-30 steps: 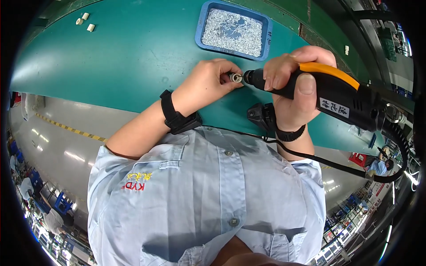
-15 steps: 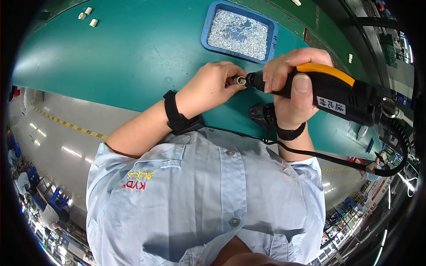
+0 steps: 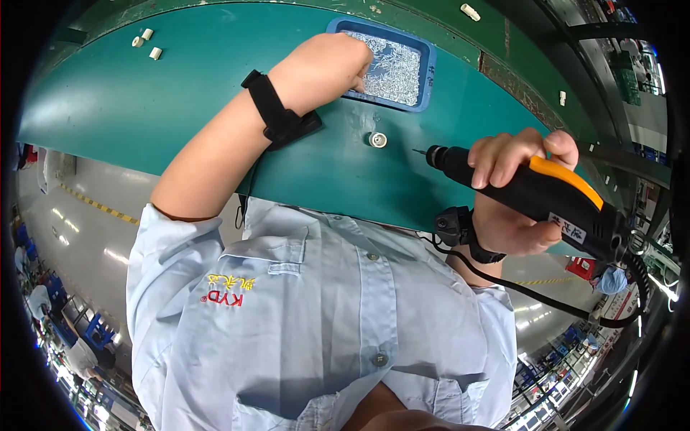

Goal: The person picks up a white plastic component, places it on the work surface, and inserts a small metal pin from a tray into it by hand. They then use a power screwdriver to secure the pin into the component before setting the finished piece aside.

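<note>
Head view: our right hand (image 3: 503, 224) grasps electric screwdriver (image 3: 535, 197); tray (image 3: 429, 65) near far edge of bench (image 3: 237, 93) lets our left hand (image 3: 323, 68) reach it, grip hidden.

The left hand (image 3: 325, 68) has released the short, off-white hollow cylinder (image 3: 377, 140) and reached over the left side of the blue rectangular plastic tray (image 3: 395, 105). The cylinder now rests just below the tray. The right hand (image 3: 499, 221) has drawn the black-and-orange electric driver (image 3: 530, 200) away from the cylinder, farther below and right of the tray.
</note>
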Tool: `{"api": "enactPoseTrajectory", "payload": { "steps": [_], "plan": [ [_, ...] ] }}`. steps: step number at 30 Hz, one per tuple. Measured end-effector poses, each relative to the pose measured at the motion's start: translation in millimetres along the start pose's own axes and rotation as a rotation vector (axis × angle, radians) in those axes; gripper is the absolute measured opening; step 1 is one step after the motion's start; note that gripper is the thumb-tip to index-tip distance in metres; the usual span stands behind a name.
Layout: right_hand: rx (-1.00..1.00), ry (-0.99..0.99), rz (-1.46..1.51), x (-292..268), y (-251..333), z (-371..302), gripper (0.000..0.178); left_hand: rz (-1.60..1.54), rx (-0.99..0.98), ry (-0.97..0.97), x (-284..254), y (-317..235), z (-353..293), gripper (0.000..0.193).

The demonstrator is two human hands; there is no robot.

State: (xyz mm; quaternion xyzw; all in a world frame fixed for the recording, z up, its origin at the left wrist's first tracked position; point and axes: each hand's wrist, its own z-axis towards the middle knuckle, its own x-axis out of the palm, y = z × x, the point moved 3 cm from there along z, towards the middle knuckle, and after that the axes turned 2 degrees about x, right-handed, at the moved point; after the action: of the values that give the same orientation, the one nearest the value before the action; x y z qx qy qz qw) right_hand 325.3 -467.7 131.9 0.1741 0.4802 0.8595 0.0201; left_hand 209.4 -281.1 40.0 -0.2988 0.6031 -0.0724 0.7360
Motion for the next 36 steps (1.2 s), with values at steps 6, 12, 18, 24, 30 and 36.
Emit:
{"api": "enactPoseTrajectory", "payload": {
  "steps": [6, 12, 18, 24, 30, 36],
  "plan": [
    [-0.086, 0.027, -0.06, -7.5, -2.6, -2.1, 0.067, -0.114, 0.019, 0.005, 8.3, 5.5, 16.7, 0.008],
    [-0.16, 0.034, -0.16, -11.9, -2.1, -1.2, 0.059, -0.152, 0.094, -0.298, 2.4, -1.8, 7.9, 0.009],
    [-0.141, -0.186, -0.1, -1.8, -1.3, 1.8, 0.067, -0.393, -0.084, -0.332, 7.6, 4.3, 2.4, 0.01],
    [-0.039, -0.217, -0.163, 9.8, 7.7, 7.0, 0.061, -0.768, -0.117, -0.378, 10.5, -5.9, -7.7, 0.01],
    [-0.089, 0.054, 0.053, 11.7, 20.6, 11.5, 0.048, -0.867, -0.078, -0.289, 15.6, -42.4, -41.1, 0.007],
    [-0.119, 0.145, 0.054, 29.4, 24.1, 6.1, 0.034, -0.623, 0.046, -0.203, 14.5, -63.8, -64.5, 0.012]
  ]
}}
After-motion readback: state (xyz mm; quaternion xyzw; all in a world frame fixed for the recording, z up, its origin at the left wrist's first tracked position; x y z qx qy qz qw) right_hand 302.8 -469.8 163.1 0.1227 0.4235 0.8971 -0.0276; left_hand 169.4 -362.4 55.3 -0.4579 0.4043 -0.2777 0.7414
